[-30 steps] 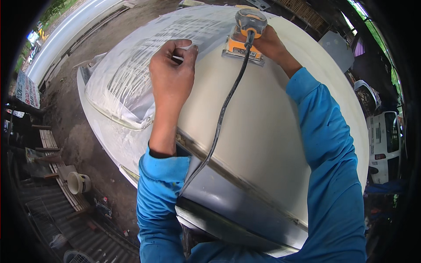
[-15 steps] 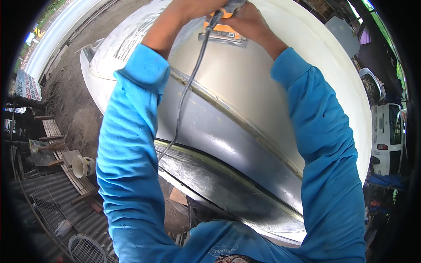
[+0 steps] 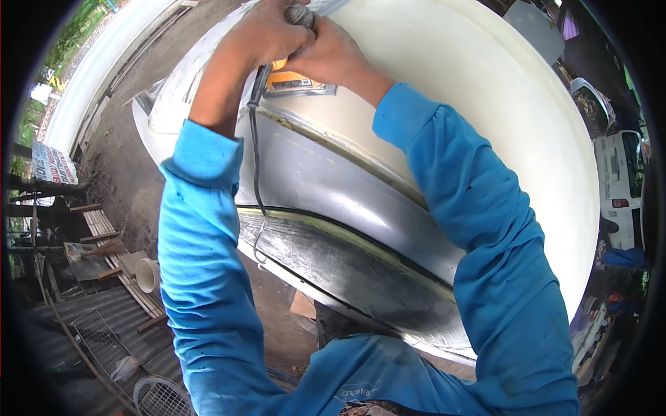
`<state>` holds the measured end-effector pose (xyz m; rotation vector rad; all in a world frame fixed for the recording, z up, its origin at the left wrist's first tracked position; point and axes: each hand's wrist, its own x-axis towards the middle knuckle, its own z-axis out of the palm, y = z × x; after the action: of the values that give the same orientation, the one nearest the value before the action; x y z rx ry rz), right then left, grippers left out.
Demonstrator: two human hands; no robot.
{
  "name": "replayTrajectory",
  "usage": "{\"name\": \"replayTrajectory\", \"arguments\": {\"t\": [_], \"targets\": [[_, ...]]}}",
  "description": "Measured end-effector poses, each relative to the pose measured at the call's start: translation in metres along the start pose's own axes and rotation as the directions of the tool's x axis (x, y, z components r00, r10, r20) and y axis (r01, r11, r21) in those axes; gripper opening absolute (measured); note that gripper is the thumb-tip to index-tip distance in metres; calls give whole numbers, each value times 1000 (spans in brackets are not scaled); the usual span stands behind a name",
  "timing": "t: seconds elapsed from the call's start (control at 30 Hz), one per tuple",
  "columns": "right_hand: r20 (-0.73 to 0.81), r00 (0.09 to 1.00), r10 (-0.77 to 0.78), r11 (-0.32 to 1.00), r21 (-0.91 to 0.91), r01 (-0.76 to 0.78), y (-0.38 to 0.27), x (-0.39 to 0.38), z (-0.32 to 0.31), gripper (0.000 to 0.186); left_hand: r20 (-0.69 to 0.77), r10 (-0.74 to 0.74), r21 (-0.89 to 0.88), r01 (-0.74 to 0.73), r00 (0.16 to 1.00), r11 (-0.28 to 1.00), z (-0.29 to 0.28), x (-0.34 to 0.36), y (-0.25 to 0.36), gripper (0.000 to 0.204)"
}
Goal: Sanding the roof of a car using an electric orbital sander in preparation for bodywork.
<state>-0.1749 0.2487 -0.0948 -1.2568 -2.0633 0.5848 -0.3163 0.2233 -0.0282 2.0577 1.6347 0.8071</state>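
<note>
An orange and grey electric sander (image 3: 298, 82) lies against the cream-white car panel (image 3: 444, 76), near the top of the view. My left hand (image 3: 262, 38) is closed around its body and my right hand (image 3: 331, 57) is closed on it from the other side, so the two hands touch. Much of the tool is hidden beneath them. From its back end, a dark power cord (image 3: 255, 149) hangs over the panel's raw edge, across a smooth grey section (image 3: 333, 187) and onto a scuffed dark surface (image 3: 347, 270).
Left of the car are dirt ground (image 3: 118, 166), a slatted wooden ladder-like piece (image 3: 125, 267), a white bucket (image 3: 147, 275), corrugated sheets (image 3: 52, 322) and wire racks (image 3: 163, 396). A painted sign (image 3: 54, 163) stands farther off. At the right is a white vehicle (image 3: 616, 177).
Both hands have moved left with the sander across the panel. The cord has swung left, and its lower part now curls near the dark surface's edge. The view has shifted slightly.
</note>
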Motion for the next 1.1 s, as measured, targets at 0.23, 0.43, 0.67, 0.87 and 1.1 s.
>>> {"name": "replayTrajectory", "arguments": {"t": [0.23,0.43,0.67,0.87,1.1], "targets": [[-28,1000,-13,1000,-1,13,6,-31,-20,83,-106,194,51,-190,975,980,26,-10,7,64],[-138,990,38,981,-183,-63,11,-83,-76,85,16,259,-41,-259,966,965,50,-10,50,62],[-310,949,-62,936,-348,-53,79,-294,-261,58,195,261,-112,-243,945,963,78,58,75,60],[-745,588,313,614,-314,-724,158,-527,-441,46,111,143,-71,-136,983,988,109,114,114,66],[-753,655,67,624,-480,-616,146,-582,-416,42,151,106,57,-116,983,992,120,106,161,68]]}}
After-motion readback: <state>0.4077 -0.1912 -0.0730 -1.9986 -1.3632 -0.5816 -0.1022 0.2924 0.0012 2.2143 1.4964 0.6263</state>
